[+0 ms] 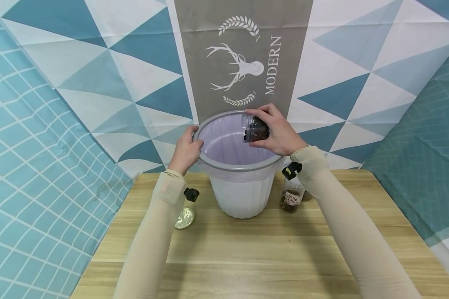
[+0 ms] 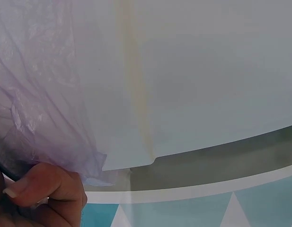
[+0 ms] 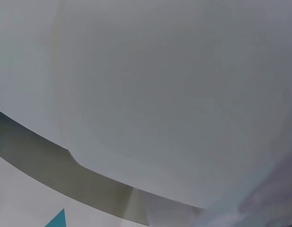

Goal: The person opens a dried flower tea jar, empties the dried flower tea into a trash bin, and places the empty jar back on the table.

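Note:
A white trash can (image 1: pixel 241 195) with a grey rim stands on the table, lined with a thin purple bag (image 1: pixel 224 143). My left hand (image 1: pixel 187 148) grips the rim at its left side, and in the left wrist view curled fingers (image 2: pixel 46 189) show beside the folded bag edge. Over the right part of the opening, my right hand (image 1: pixel 278 131) holds a clear jar (image 1: pixel 255 128) tipped on its side, mouth toward the left. Dark contents lie inside the jar, some near its mouth. The right wrist view shows mostly the can's white wall (image 3: pixel 160 94).
A clear bottle (image 1: pixel 292 197) with a patterned label and dark contents stands right of the can, partly behind my right wrist. A shiny round lid (image 1: pixel 185 218) lies left of the can on the wooden table (image 1: pixel 247 257). Patterned cloth (image 1: pixel 153 54) hangs behind.

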{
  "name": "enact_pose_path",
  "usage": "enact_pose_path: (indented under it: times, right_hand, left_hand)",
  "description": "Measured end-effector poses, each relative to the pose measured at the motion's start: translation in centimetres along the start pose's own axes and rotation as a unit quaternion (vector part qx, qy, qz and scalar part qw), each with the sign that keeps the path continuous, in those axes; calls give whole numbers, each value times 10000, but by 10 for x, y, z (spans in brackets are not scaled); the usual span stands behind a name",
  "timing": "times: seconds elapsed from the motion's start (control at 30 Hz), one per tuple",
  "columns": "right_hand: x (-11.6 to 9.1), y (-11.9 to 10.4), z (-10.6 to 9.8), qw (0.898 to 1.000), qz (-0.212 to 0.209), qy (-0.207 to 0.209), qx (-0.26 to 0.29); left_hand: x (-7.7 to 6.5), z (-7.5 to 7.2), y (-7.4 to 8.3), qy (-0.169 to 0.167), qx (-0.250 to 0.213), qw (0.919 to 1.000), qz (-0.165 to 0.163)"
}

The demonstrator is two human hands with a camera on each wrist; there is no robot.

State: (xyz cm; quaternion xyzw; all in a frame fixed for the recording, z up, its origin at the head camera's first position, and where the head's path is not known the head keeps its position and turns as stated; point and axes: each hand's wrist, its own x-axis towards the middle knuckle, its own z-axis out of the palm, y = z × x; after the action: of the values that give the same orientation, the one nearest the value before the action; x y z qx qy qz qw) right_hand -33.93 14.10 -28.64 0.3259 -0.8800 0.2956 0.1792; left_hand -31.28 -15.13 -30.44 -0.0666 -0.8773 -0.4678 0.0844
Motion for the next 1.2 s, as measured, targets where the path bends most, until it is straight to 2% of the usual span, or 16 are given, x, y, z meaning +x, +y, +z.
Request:
enact_pose_path:
  times: [0.27, 0.5, 0.77, 0.97, 1.2]
  right_hand:
    - [2, -3, -2, 10000, 67, -13, 19]
    - [1, -3, -3, 9994, 226, 202, 151]
    - [2, 0, -29, 9985, 272, 464, 60]
    - [4, -5, -51, 9986, 463, 201, -140]
    - [6, -13, -61, 9985, 458, -46, -298]
  left_hand:
    - [0, -1, 1, 55, 23, 10000, -11]
    - [1, -1, 1, 75, -28, 10000, -49]
    - [3, 3, 2, 65, 86, 9999, -62]
    - [2, 2, 2, 56, 94, 9999, -98]
    - [0, 0, 4, 62, 100, 9999, -41]
